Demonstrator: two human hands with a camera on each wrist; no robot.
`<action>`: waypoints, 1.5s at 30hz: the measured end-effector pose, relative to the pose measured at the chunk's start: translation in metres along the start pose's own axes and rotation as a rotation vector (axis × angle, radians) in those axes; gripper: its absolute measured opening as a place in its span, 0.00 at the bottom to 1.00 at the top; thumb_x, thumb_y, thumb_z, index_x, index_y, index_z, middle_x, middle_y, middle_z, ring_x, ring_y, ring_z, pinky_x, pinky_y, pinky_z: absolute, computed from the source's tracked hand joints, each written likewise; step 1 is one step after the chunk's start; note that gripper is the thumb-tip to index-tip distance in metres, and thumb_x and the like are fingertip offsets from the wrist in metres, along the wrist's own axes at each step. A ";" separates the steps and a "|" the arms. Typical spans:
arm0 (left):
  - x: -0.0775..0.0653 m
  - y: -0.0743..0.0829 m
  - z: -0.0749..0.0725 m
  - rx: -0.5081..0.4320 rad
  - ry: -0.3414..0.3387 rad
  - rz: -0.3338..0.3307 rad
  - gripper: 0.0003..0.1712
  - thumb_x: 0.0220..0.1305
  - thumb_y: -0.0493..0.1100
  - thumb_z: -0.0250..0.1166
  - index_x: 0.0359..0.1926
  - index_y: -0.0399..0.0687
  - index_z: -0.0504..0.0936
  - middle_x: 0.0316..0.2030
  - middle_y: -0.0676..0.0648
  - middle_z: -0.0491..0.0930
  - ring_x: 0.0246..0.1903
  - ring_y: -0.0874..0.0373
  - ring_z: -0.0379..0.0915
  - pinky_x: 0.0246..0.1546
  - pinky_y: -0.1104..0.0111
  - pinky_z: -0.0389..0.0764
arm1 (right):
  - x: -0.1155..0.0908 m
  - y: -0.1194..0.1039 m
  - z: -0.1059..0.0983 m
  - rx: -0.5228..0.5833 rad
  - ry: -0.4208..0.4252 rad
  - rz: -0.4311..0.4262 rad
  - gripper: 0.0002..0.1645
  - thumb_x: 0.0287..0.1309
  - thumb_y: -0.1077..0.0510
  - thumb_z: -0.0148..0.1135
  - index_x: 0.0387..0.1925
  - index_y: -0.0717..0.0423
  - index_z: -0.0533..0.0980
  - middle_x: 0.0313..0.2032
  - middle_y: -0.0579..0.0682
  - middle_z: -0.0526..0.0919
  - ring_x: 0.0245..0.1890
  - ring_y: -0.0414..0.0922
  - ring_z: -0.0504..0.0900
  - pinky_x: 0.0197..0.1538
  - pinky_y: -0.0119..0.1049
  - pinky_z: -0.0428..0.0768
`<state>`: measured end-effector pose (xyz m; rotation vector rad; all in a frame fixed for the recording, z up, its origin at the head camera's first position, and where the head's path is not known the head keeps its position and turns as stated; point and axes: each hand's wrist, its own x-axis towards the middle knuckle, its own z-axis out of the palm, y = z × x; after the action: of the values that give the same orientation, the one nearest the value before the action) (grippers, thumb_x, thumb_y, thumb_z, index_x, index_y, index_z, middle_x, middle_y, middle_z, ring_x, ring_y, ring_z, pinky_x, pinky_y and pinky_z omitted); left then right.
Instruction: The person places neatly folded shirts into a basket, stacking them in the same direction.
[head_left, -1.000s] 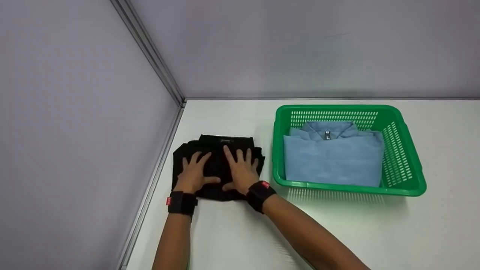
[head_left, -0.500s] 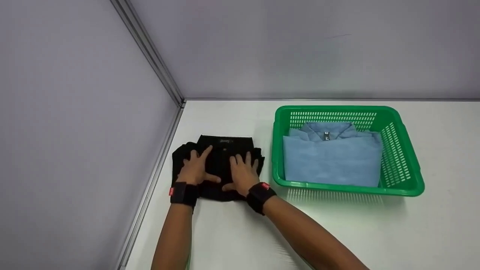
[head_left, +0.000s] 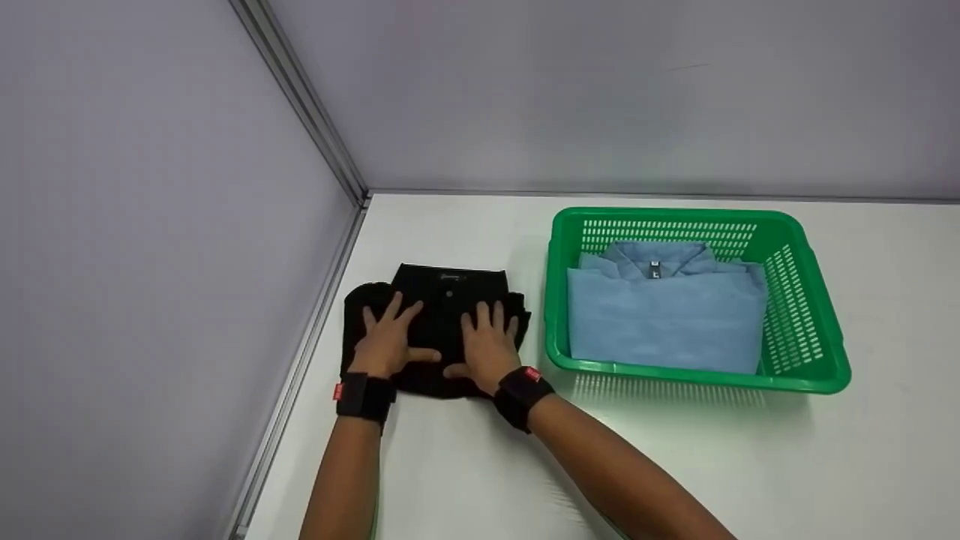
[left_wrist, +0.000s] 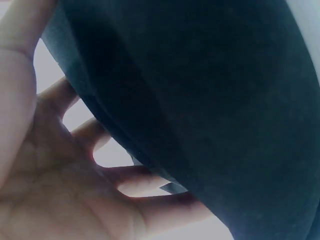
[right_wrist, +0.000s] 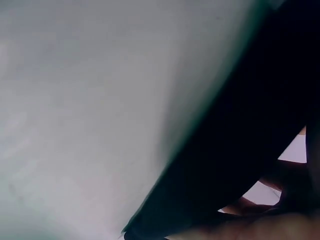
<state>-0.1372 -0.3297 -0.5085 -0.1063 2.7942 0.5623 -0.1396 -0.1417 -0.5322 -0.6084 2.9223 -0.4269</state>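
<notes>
A folded black garment with a small label and a button near its far edge lies on the white table; it looks like a pair of trousers or a shirt. Flat on its left part rests my left hand, fingers spread and thumb pointing right. My right hand lies on the right part with fingers extended, its thumb toward the left one. In the left wrist view, the palm and spread fingers meet the dark cloth. The right wrist view shows mostly dark cloth, with the fingers partly hidden behind it.
Right of the garment stands a green plastic basket holding a folded light blue shirt, collar facing away. A grey wall panel borders the white table on the left, and another wall runs along the back.
The left hand has shifted slightly over the cloth. The garment's far flap now shows more, with its button in view and its upper left corner rounder. The right hand's fingers have drawn back and closer together.
</notes>
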 end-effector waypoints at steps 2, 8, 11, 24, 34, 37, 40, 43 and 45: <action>-0.002 0.000 0.000 0.008 -0.005 -0.001 0.60 0.55 0.62 0.79 0.83 0.59 0.60 0.86 0.41 0.43 0.79 0.19 0.29 0.62 0.22 0.68 | 0.000 0.000 -0.001 -0.001 -0.011 0.005 0.61 0.52 0.29 0.77 0.76 0.61 0.67 0.80 0.65 0.56 0.79 0.71 0.59 0.74 0.71 0.67; -0.005 0.002 0.001 0.021 0.004 -0.002 0.59 0.56 0.64 0.78 0.83 0.59 0.60 0.86 0.38 0.40 0.80 0.19 0.29 0.64 0.20 0.62 | -0.003 0.000 -0.003 -0.011 -0.032 0.004 0.62 0.53 0.28 0.76 0.77 0.59 0.63 0.78 0.64 0.64 0.79 0.71 0.59 0.75 0.72 0.65; -0.005 0.002 0.001 0.018 -0.007 -0.005 0.59 0.56 0.64 0.78 0.83 0.60 0.59 0.85 0.37 0.40 0.79 0.18 0.29 0.64 0.20 0.62 | -0.004 0.001 -0.005 0.013 -0.026 -0.009 0.65 0.53 0.30 0.77 0.81 0.53 0.58 0.77 0.65 0.66 0.78 0.72 0.60 0.74 0.73 0.64; -0.009 0.002 -0.006 0.003 -0.061 0.010 0.60 0.55 0.62 0.80 0.83 0.59 0.59 0.86 0.38 0.40 0.79 0.18 0.30 0.62 0.25 0.72 | -0.008 -0.003 -0.016 -0.036 -0.107 -0.023 0.62 0.56 0.29 0.74 0.82 0.51 0.60 0.79 0.67 0.62 0.78 0.74 0.58 0.73 0.74 0.65; -0.018 0.000 0.001 -0.023 -0.051 0.004 0.60 0.54 0.61 0.81 0.83 0.59 0.61 0.86 0.38 0.41 0.79 0.19 0.29 0.61 0.20 0.66 | -0.017 -0.005 -0.014 -0.085 -0.121 -0.026 0.62 0.54 0.27 0.73 0.81 0.51 0.61 0.78 0.68 0.64 0.77 0.74 0.61 0.72 0.73 0.67; -0.021 0.000 0.003 -0.025 -0.057 -0.003 0.60 0.54 0.61 0.81 0.83 0.59 0.61 0.86 0.39 0.41 0.80 0.19 0.29 0.61 0.19 0.64 | -0.018 -0.006 -0.012 -0.087 -0.132 -0.022 0.63 0.55 0.27 0.73 0.82 0.51 0.61 0.78 0.68 0.63 0.77 0.74 0.61 0.72 0.74 0.67; -0.023 0.001 0.004 -0.019 -0.061 -0.011 0.60 0.54 0.61 0.82 0.83 0.60 0.61 0.86 0.39 0.41 0.80 0.20 0.29 0.61 0.19 0.64 | -0.020 -0.006 -0.010 -0.096 -0.133 -0.021 0.62 0.55 0.27 0.73 0.82 0.51 0.61 0.78 0.68 0.63 0.77 0.74 0.61 0.72 0.74 0.68; -0.026 0.001 0.006 -0.020 -0.064 -0.015 0.60 0.54 0.60 0.82 0.83 0.59 0.61 0.86 0.40 0.41 0.80 0.20 0.29 0.61 0.18 0.63 | -0.022 -0.007 -0.010 -0.098 -0.134 -0.018 0.62 0.55 0.27 0.73 0.81 0.51 0.61 0.78 0.68 0.64 0.77 0.75 0.62 0.71 0.74 0.68; -0.027 0.002 0.006 -0.024 -0.065 -0.013 0.60 0.54 0.60 0.82 0.83 0.59 0.61 0.86 0.39 0.41 0.80 0.19 0.29 0.61 0.17 0.62 | -0.024 -0.008 -0.010 -0.099 -0.138 -0.014 0.63 0.55 0.26 0.73 0.81 0.51 0.61 0.78 0.68 0.63 0.77 0.75 0.62 0.71 0.73 0.68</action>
<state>-0.1097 -0.3250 -0.5053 -0.1097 2.7229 0.5853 -0.1165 -0.1361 -0.5184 -0.6436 2.8221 -0.2320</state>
